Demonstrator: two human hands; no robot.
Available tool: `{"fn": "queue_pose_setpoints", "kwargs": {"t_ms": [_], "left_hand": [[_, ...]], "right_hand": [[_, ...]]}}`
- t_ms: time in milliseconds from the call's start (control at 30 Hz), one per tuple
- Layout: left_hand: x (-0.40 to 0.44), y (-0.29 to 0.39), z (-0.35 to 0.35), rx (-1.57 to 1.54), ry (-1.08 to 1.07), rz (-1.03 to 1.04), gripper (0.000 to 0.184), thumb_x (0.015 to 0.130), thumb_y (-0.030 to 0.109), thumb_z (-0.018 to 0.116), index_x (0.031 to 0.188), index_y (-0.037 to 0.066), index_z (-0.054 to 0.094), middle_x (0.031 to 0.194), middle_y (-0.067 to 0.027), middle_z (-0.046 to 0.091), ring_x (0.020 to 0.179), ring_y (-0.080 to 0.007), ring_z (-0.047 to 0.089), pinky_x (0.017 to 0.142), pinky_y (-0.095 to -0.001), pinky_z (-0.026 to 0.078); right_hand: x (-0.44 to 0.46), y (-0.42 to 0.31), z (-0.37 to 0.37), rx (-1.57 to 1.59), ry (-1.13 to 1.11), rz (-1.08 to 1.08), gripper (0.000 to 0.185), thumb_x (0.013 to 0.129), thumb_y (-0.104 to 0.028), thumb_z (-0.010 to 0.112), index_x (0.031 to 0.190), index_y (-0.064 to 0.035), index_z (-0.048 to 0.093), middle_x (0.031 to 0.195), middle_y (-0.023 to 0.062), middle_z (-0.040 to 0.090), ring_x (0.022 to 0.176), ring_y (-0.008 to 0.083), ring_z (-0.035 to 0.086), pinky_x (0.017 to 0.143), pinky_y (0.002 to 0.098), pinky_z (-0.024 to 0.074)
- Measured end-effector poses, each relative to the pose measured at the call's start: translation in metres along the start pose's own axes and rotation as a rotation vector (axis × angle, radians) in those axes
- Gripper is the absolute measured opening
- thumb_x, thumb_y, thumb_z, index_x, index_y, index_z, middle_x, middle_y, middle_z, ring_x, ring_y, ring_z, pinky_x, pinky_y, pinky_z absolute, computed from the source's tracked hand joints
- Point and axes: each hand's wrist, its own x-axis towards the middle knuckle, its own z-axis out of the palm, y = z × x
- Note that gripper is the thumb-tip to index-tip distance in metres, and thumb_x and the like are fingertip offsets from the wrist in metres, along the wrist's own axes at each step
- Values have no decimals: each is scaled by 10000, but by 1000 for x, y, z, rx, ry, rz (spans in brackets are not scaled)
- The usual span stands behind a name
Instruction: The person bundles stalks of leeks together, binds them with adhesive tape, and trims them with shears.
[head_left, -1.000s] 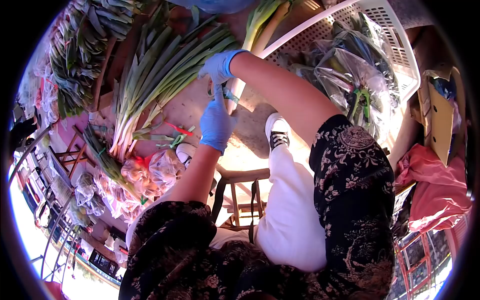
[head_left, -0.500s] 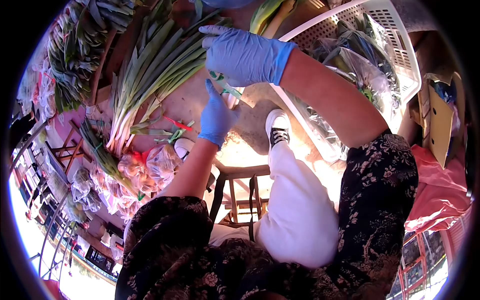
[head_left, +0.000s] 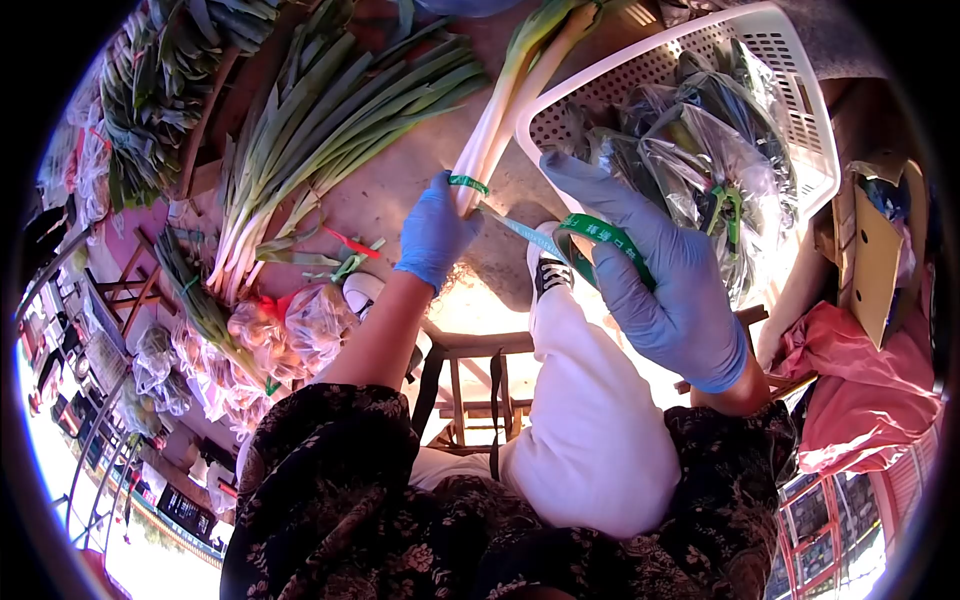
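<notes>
Floor (head_left: 400, 165): greyish, shaded under the leaves, sunlit to a glare around the wooden stool (head_left: 480, 345).
Surroundings: strong daylight at the outer edges, metal rails at far left, red metal frame (head_left: 815, 540) at lower right.
White crate (head_left: 815, 150): perforated walls, tilted in view at upper right; inside, dark green produce in clear plastic bags (head_left: 700, 130).
Beyond the crate's right edge: cardboard box (head_left: 878, 265), with reddish cloth (head_left: 860, 390) below.
Leek pile (head_left: 340, 130): spread on the floor well left of the crate, leaves toward the top, white ends toward the lower left.
Below the pile: red tie (head_left: 350, 243) and bagged produce (head_left: 318, 325).
Held leeks (head_left: 500, 120): slanting between pile and crate, near the crate's left corner; white ends down, green tops up, green band (head_left: 468, 184) around the white part.
Left hand (head_left: 438, 232): blue-gloved, closed on the white ends of the held leeks, fingertips at the band.
Right hand (head_left: 680, 285): blue-gloved, fingers partly spread, one extended toward the crate; tape roll (head_left: 605, 232) held between thumb and fingers, exact contact partly hidden.
Tape strip (head_left: 530, 235): stretched from the band to the roll, above a white shoe (head_left: 553, 272).
</notes>
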Motion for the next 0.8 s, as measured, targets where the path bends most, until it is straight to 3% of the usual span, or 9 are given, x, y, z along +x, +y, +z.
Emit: {"fn": "queue_pose_setpoints", "kwargs": {"t_ms": [67,133,200,300,500,700,800], "left_hand": [[1,0,0,-3,-6,1,511,654,206,686,1080,47,452,866,-217,595,778,-380,590,661,-432,475],[0,0,-2,3,-13,12,560,641,222,704,1102,48,439,894,-219,589,784,-374,593,661,-429,479],[-1,0,-3,18,-18,38,629,626,250,727,1138,53,419,932,-219,581,790,-368,595,660,-425,483],[-3,5,-3,56,30,78,770,606,302,751,1229,82,356,963,-212,569,785,-363,596,643,-423,489],[-4,18,-7,175,5,79,944,619,354,738,1357,144,187,880,-198,565,710,-358,593,582,-416,489],[-6,13,-2,195,49,86,971,652,340,715,1372,81,117,908,-197,563,706,-342,598,576,-412,488],[-6,11,-2,150,46,117,973,658,322,710,1362,29,107,963,-213,551,722,-344,600,587,-417,488]], "right_hand": [[9,-3,4,244,62,-44,377,908,-244,433,1147,42,485,1182,139,518,1075,184,499,925,294,364],[18,-1,4,324,94,-27,355,907,-225,442,1141,36,493,1071,106,560,942,128,532,839,250,403],[22,-10,2,494,97,105,336,909,-213,447,1133,30,506,719,-12,540,598,5,444,569,148,365],[24,-13,12,566,170,127,334,915,-212,434,1138,25,509,554,-84,364,480,-16,268,456,142,215],[26,-19,12,608,168,182,365,916,-226,424,1151,46,489,537,-74,338,469,-4,278,448,150,215],[33,-17,12,698,173,53,378,910,-221,432,1167,54,469,591,-21,406,498,31,352,458,164,268],[41,-23,10,767,147,94,377,911,-213,427,1172,57,460,645,12,461,550,61,448,504,173,360]]}}
